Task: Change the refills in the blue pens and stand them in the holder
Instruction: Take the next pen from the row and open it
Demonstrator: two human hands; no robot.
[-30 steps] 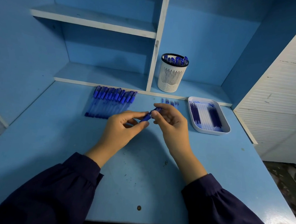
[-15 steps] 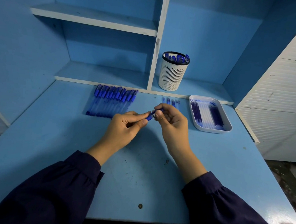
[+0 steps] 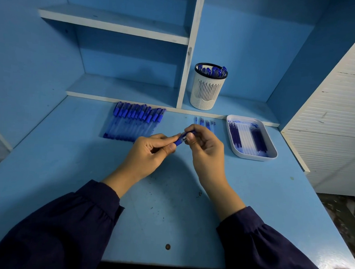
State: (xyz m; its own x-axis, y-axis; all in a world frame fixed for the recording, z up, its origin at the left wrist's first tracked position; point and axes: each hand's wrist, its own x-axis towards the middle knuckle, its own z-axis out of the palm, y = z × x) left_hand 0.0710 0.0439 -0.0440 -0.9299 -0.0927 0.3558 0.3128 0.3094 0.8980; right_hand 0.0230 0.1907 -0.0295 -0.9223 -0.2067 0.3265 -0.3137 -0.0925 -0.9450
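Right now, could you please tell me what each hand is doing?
Left hand: pinches one end of the blue pen.
Right hand: pinches the pen's other end.

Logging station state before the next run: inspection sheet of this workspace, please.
Surface: blue desk, scuffed, with dark specks and a round dark spot near the front edge.
Job's things: pen held above the desk; row of pens lying back left; loose refills behind the hands; white tray of refills at right; holder on the low shelf, pens standing in it.
Clutter: nothing seen.
Hands: left hand and right hand each pinch one end of the pen.
Cables: nothing seen.
Surroundings: blue shelves behind, white slatted cabinet at right.
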